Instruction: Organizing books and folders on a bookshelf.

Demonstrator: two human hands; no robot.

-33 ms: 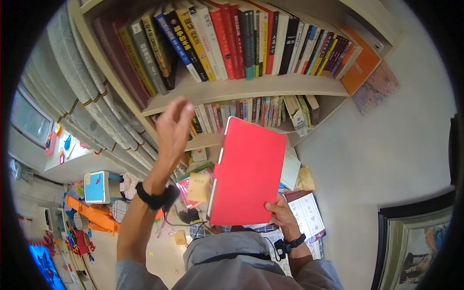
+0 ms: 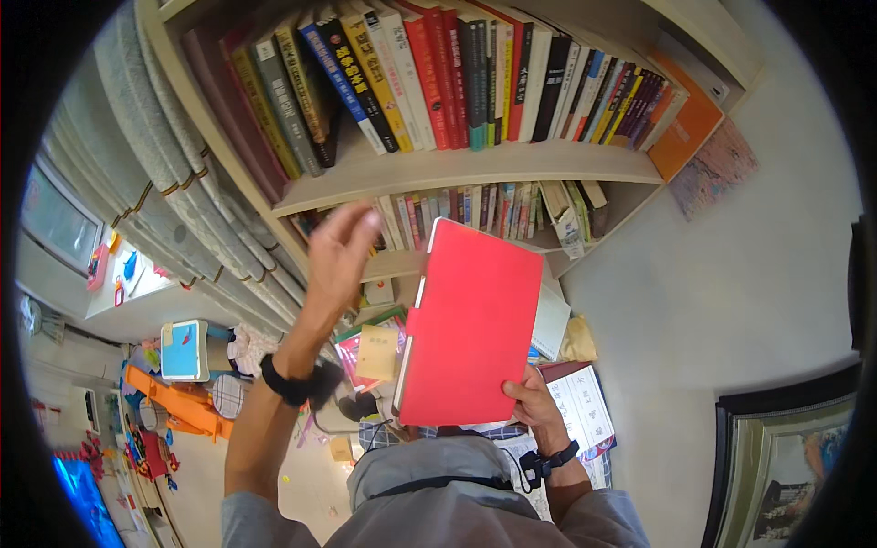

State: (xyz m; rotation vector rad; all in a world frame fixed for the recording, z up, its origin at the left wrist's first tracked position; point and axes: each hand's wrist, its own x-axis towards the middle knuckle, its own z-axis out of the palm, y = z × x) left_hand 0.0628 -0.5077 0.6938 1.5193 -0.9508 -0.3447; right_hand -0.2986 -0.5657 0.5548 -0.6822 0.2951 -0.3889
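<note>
My right hand (image 2: 536, 398) grips the lower right corner of a flat red folder (image 2: 473, 320), its thumb lying on the front cover. The folder is upright and slightly tilted in front of my body, with a small tab and white edges along its left side. My left hand (image 2: 342, 248) is raised to the left of the folder, in front of the lower shelf. It is a little blurred, holds nothing, and its fingers look loosely stretched. A gap separates it from the folder.
A bookshelf (image 2: 475, 173) stands ahead, with upright books (image 2: 443, 78) above and smaller books (image 2: 484, 208) below. Papers and a tan booklet (image 2: 377, 353) lie lower down. Curtains (image 2: 151, 137) hang at left; a framed picture (image 2: 790, 466) stands at lower right.
My left hand has moved slightly down and to the right, toward the folder. The right hand and the red folder are almost unmoved.
</note>
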